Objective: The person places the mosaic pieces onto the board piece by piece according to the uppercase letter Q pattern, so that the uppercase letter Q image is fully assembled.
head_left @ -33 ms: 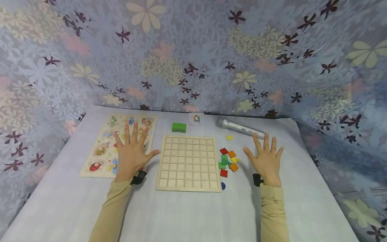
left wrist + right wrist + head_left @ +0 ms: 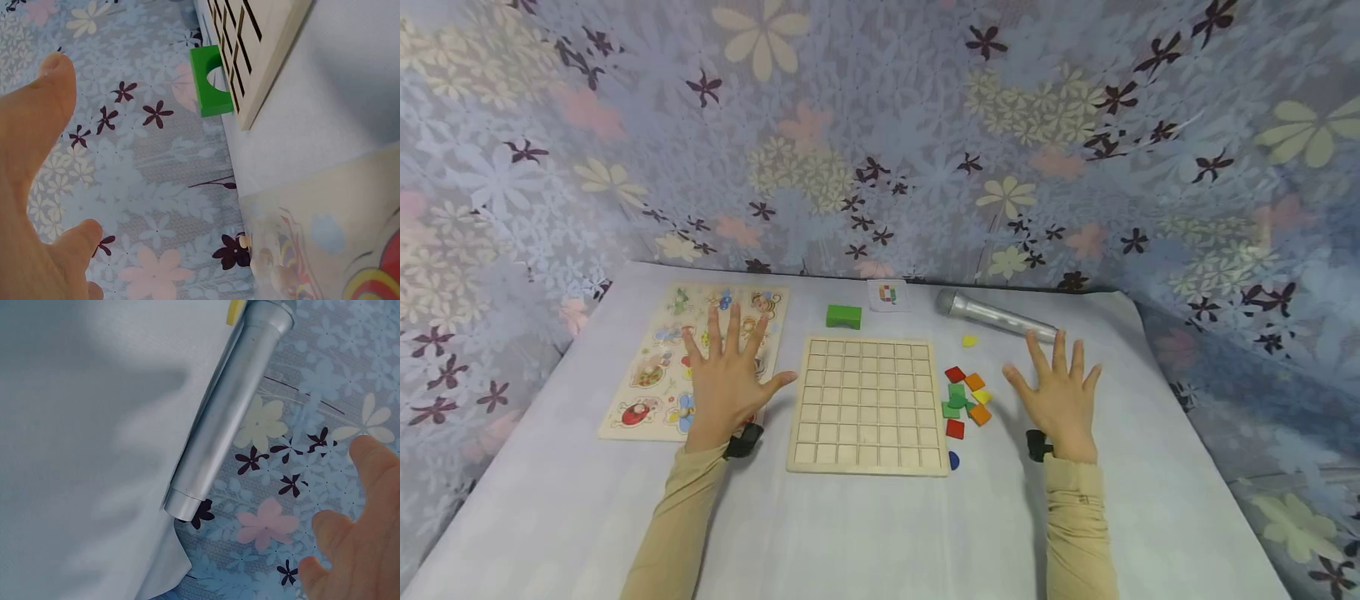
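My left hand (image 2: pixel 724 392) hovers with spread fingers over the lower right of a wooden picture puzzle board (image 2: pixel 617 383), holding nothing. Between the hands lies a square wooden grid board (image 2: pixel 868 406), its cells bare. My right hand (image 2: pixel 1060 400), also spread and holding nothing, is to the right of several small coloured tiles, among them a red tile (image 2: pixel 955 429) and an orange tile (image 2: pixel 981 414). Just beyond its fingertips is a silver microphone (image 2: pixel 1000 317); the right wrist view shows the microphone's handle (image 2: pixel 225 412) close up.
Behind the grid board stand a green block (image 2: pixel 844 317) with a curved cutout and a small pattern card (image 2: pixel 888 295). A yellow piece (image 2: pixel 970 341) and a dark blue half-round piece (image 2: pixel 953 460) lie apart from the tiles. A flowered cloth (image 2: pixel 850 125) hangs behind the white table (image 2: pixel 865 533).
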Demonstrator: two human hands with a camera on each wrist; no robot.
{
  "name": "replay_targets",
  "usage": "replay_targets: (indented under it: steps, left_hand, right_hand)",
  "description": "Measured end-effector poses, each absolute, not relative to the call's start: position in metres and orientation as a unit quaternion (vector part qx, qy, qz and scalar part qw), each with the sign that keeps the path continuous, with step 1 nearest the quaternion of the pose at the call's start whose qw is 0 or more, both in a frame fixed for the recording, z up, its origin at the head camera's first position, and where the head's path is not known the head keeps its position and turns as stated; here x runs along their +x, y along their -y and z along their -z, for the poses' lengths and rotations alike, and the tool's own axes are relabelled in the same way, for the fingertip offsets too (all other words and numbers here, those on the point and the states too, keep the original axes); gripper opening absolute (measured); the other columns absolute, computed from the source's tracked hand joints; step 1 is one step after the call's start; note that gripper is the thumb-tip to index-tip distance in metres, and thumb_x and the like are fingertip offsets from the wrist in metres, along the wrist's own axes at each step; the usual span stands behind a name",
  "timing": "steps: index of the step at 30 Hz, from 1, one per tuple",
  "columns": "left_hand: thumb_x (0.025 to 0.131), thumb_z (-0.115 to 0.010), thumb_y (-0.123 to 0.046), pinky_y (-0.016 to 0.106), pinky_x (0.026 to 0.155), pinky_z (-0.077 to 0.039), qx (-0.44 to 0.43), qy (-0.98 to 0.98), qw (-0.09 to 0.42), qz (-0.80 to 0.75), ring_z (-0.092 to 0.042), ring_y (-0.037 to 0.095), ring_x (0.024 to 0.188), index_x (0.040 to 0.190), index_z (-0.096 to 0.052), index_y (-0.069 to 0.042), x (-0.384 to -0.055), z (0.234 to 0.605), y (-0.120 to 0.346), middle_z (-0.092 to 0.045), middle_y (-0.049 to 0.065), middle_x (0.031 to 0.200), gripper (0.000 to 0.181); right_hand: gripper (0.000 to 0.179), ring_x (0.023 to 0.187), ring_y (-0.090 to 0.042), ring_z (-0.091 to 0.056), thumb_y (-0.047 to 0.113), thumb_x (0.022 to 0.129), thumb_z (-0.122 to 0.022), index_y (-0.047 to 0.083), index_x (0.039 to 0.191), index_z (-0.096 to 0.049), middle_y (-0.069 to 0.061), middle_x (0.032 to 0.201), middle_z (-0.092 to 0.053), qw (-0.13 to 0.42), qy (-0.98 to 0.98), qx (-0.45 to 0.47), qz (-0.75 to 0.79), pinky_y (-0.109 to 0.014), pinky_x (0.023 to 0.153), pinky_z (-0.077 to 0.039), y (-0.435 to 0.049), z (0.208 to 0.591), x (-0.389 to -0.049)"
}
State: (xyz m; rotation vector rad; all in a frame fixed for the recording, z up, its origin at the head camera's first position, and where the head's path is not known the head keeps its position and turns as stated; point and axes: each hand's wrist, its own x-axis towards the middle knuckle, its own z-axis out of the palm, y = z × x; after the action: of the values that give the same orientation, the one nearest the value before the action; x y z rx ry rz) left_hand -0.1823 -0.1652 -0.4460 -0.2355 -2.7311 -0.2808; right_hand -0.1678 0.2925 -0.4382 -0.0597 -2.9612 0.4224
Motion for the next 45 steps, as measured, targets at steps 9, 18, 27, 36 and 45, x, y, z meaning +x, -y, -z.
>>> replay_targets:
  steps: [9,18,27,36,45]
  left_hand:
    - [0.079,-0.029,-0.088,0.072,0.114,-0.001,-0.097,0.976,0.143,0.129,0.006,0.042,0.150,0.155,-0.026,-0.018,-0.185,0.443,0.167,-0.005,0.019,0.163,0.104]
    - [0.079,-0.075,-0.047,0.059,0.119,-0.016,-0.246,0.928,-0.104,0.260,-0.001,0.046,0.148,0.152,-0.014,0.006,-0.180,0.460,0.125,-0.007,0.027,0.160,0.109]
    - [0.067,-0.083,-0.047,0.060,0.119,-0.015,-0.277,0.923,-0.130,0.234,-0.003,0.050,0.147,0.148,-0.015,0.014,-0.178,0.475,0.115,-0.007,0.032,0.158,0.122]
    - [0.066,-0.081,-0.056,0.054,0.122,-0.010,-0.267,0.931,-0.134,0.211,0.001,0.042,0.150,0.152,-0.011,0.008,-0.178,0.482,0.115,-0.004,0.024,0.161,0.128]
    - [0.065,-0.079,-0.060,0.054,0.123,-0.009,-0.259,0.937,-0.134,0.190,0.002,0.041,0.150,0.152,-0.008,0.008,-0.178,0.482,0.115,-0.001,0.024,0.161,0.131]
  right_hand:
    - [0.077,0.145,-0.053,-0.008,0.064,0.096,-0.037,0.018,0.156,-0.022,-0.027,0.160,-0.009,0.030,0.981,-0.005,-0.189,-0.074,0.112,-0.006,-0.287,0.450,-0.182]
    - [0.058,0.127,-0.046,-0.045,0.027,0.094,-0.062,0.004,0.144,-0.044,-0.024,0.151,-0.037,-0.064,0.934,-0.034,-0.350,-0.057,0.106,-0.040,-0.280,0.473,-0.199]
    - [0.049,0.091,-0.021,-0.050,0.010,0.089,-0.064,0.012,0.137,-0.055,-0.014,0.133,-0.061,-0.054,0.919,0.009,-0.391,-0.027,0.073,-0.044,-0.275,0.485,-0.205]
    - [0.043,0.074,-0.018,-0.053,0.003,0.087,-0.062,0.009,0.130,-0.061,-0.019,0.111,-0.066,-0.042,0.912,-0.015,-0.408,-0.022,0.057,-0.047,-0.261,0.484,-0.208]
    - [0.023,0.092,-0.027,-0.063,0.012,0.092,-0.064,0.003,0.113,-0.067,-0.019,0.109,-0.070,-0.015,0.928,-0.037,-0.371,-0.032,0.079,-0.051,-0.253,0.479,-0.208]
